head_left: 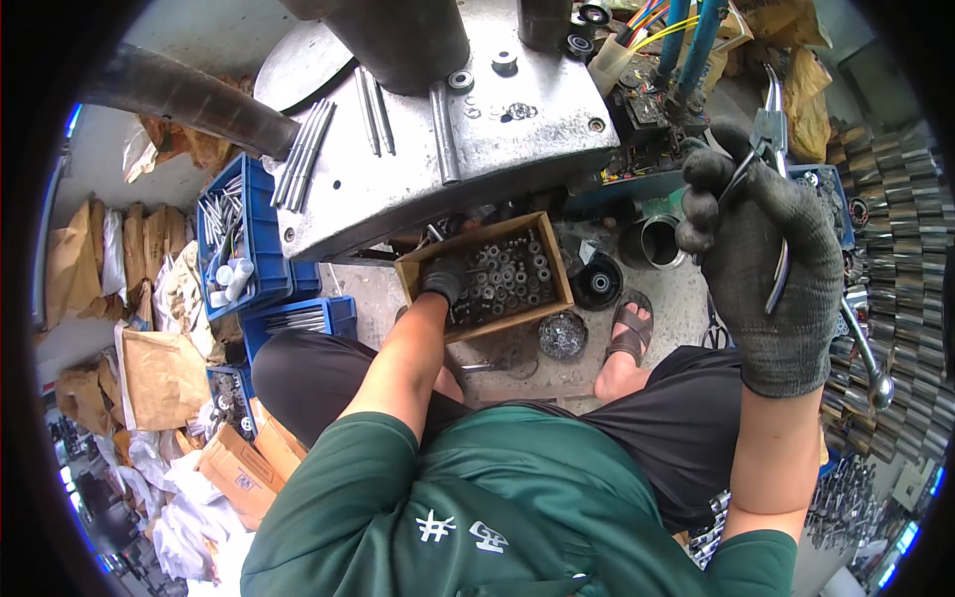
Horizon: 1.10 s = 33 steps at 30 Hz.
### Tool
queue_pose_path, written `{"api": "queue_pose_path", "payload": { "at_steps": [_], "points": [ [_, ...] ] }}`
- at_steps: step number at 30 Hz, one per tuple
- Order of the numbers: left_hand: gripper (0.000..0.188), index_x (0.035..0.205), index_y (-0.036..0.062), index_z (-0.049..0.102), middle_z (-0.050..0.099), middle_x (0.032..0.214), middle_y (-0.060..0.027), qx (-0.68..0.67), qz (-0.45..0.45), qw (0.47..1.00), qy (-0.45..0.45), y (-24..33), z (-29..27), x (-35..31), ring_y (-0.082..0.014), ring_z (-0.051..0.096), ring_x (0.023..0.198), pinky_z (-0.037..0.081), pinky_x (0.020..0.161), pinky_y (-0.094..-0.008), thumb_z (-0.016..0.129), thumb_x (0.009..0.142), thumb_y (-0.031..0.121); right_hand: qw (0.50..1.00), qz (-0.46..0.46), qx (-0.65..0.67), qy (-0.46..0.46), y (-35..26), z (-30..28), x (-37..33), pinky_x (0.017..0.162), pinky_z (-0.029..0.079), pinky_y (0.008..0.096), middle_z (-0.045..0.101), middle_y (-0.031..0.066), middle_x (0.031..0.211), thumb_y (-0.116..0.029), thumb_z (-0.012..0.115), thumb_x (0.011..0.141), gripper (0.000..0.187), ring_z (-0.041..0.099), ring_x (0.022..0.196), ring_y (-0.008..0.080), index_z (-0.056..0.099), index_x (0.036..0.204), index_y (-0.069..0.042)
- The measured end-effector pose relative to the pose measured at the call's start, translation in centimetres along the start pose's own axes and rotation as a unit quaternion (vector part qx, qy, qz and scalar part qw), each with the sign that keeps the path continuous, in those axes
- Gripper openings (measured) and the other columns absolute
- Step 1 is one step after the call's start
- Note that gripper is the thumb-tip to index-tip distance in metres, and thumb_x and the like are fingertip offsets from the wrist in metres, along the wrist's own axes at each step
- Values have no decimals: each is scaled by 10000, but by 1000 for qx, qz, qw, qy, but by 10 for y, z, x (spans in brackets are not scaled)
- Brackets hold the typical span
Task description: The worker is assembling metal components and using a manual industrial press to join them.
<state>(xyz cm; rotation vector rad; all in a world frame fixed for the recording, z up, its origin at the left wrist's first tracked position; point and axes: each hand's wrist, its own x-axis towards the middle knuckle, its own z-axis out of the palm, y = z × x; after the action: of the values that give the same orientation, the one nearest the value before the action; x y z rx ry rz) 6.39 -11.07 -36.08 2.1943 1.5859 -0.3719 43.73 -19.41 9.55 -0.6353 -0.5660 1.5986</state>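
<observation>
My right hand (766,249), in a dark grey glove, is raised at the right and closed around a pair of slim-nosed pliers (772,124). Their jaws point up and one handle shows below the palm. My left hand (444,280), also gloved, reaches down into the left part of a wooden box (507,320). Its fingers are lost in shadow, so their grip is hidden. Beside it in the box lie many small round bearing-like metal parts (502,274).
A metal press table (428,159) in front carries metal rods (303,154), a thick pin (444,134), small rings (517,111) and a roller (504,63). Blue bins (244,289) stand at the left. Stacked metal cylinders (895,249) line the right. A round container of small parts (563,335) sits near my foot.
</observation>
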Motion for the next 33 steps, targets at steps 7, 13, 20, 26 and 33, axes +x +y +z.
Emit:
{"api": "queue_pose_path", "payload": {
  "at_steps": [7,13,20,26,33],
  "points": [
    [358,1292,115,713,748,1227,-195,79,31,996,-4,0,13,11,-381,741,1089,599,926,-517,540,983,163,996,6,-55,71,8,17,1,821,495,364,657,183,1250,-241,647,995,613,611,959,226,468,1499,59],
    [368,1328,127,677,707,1329,-186,69,55,996,-4,3,21,1,-363,707,1187,578,978,-519,506,1002,137,995,9,-57,86,8,32,-2,797,495,363,661,180,1223,-248,640,988,637,613,954,221,455,1513,61],
    [352,1308,102,682,687,1349,-203,45,43,997,-55,0,28,3,-356,699,1206,570,995,-506,526,994,123,998,2,-35,56,4,37,-9,815,500,358,648,201,1244,-250,627,998,621,623,978,221,458,1511,58],
    [355,1292,71,696,706,1304,-232,26,27,999,-38,7,4,-11,-378,702,1199,572,993,-511,534,991,168,999,-26,-30,34,-4,39,-3,843,534,341,652,222,1275,-183,653,971,525,648,1011,218,531,1420,61],
    [311,1152,36,757,756,1131,-251,116,130,980,-99,48,-97,-49,-417,737,1058,593,911,-501,616,884,107,918,-144,-368,32,1,32,5,772,538,269,675,59,1127,-149,754,864,596,621,886,114,562,1414,-23]
  ]
}}
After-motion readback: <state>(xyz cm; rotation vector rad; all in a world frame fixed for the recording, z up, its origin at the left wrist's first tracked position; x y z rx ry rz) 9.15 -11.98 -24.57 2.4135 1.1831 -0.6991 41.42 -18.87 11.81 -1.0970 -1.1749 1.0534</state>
